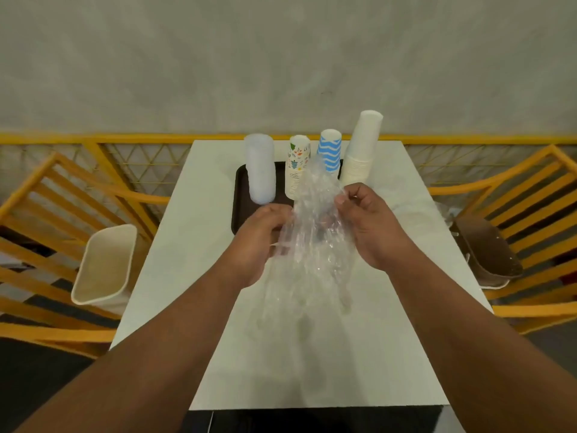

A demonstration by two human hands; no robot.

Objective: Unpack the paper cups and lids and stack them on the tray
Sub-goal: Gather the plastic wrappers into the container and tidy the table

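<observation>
Just beyond both hands, at the far edge of the white surface [390, 239], four stacks stand upside down in a row: a stack of translucent lids [259, 168] at the left, a stack of patterned cups [298, 165], a stack of blue-and-white wavy cups [329, 150], and a taller stack of plain white cups [362, 148] at the right. The first three stand on the dark tray [239, 195]; whether the white stack's base is on the tray or just off its right rim cannot be told. Between the hands hangs a crumpled clear plastic wrapper [315, 239], reaching down toward the near edge of the surface.

That wrapper veils the middle of the tray and the feet of the two patterned stacks, and its lower end blurs into the pale surface. The left fingertips are lost behind the film.

The left hand [260, 242] is curled round the wrapper's left side, gripping it. The right hand [363, 217] pinches the upper right edge of the film between thumb and bent fingers.
</observation>
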